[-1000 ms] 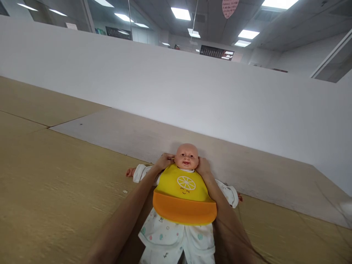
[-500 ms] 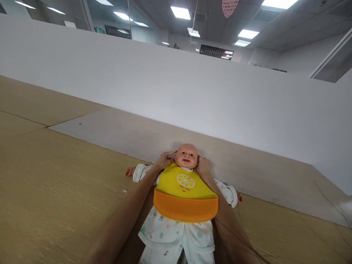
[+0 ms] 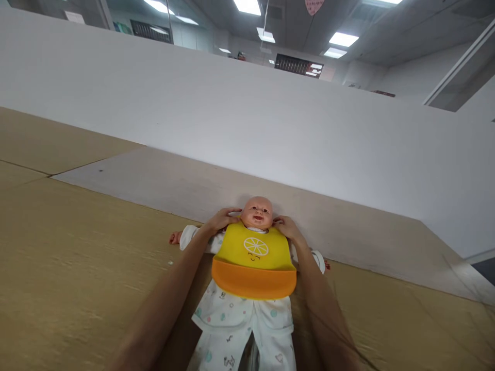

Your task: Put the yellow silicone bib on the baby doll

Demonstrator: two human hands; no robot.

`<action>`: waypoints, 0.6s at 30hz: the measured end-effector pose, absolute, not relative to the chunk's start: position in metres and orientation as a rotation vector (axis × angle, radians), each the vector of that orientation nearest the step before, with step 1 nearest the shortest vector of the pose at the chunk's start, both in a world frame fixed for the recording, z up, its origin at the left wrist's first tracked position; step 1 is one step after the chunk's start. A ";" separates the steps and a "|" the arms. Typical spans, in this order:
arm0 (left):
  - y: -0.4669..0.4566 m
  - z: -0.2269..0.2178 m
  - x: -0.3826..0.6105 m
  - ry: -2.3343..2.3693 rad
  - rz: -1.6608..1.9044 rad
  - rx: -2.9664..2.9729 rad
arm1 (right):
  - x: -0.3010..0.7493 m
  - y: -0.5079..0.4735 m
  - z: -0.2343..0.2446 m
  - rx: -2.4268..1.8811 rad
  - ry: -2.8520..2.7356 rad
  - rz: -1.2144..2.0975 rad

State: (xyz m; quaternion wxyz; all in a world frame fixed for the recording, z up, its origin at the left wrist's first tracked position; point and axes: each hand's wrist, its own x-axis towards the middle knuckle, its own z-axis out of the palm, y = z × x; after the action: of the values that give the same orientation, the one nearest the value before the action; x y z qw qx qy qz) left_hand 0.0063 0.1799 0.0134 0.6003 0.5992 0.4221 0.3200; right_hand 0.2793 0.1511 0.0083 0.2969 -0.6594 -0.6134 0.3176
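A baby doll [image 3: 254, 208] lies face up on the wooden surface, its head at the pale panel. It wears white patterned clothes [image 3: 228, 319] and a yellow silicone bib [image 3: 255, 257] with an orange catch pocket [image 3: 253, 283] and a lemon-slice print. My left hand [image 3: 222, 219] is at the neck on the picture's left, thumb and fingers closed at the bib's upper corner. On the other side of the neck, my right hand [image 3: 288, 226] has its fingers curled in at the bib's other corner. The fingertips and the back of the neck are partly hidden.
Behind the doll a pale panel [image 3: 174, 175] meets a white wall [image 3: 232, 113]. Glass above the wall shows ceiling lights [image 3: 247, 6]. The doll's arms stretch out sideways, one small hand [image 3: 175, 237] on the left. Seams cross the wooden surface [image 3: 96, 247].
My right hand has shifted from beside the doll's head down to its neck. My left hand stays by the neck, its fingers slightly lower. The view has tilted down a little.
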 end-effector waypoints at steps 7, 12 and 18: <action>0.164 0.022 -0.009 1.005 0.665 1.397 | 0.289 0.105 0.031 -1.705 -1.465 1.050; 0.145 0.026 -0.017 1.003 0.684 1.331 | 0.284 0.056 0.042 -1.620 -1.393 1.230; 0.110 0.030 -0.029 1.028 0.653 1.322 | 0.274 0.016 0.042 -1.527 -1.348 1.233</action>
State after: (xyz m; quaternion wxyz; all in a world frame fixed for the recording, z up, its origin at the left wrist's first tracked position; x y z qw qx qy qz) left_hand -0.0292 0.1098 0.0303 0.6224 0.5755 0.4477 0.2845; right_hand 0.2744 0.0165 0.0424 0.3709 -0.5956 -0.5258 0.4809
